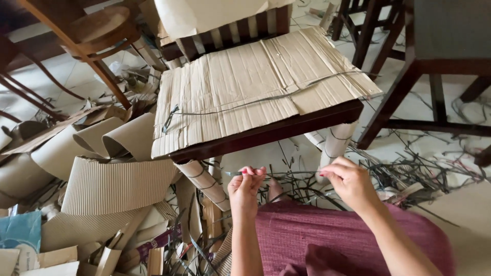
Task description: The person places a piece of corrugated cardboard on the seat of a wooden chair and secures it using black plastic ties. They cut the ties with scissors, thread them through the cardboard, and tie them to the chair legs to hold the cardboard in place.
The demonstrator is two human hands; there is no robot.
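My left hand and my right hand are raised in front of a low dark wooden table. Between them they pinch a thin grey strip, stretched level from one hand's fingertips to the other's. Flattened corrugated cardboard covers the tabletop, and a long thin grey strip lies across it. My lap below the hands is covered in maroon fabric.
Curled and rolled corrugated cardboard pieces pile up on the floor at left. Several thin dark strips litter the tiled floor at right. Dark wooden chairs stand at back right, and a wooden stool at back left.
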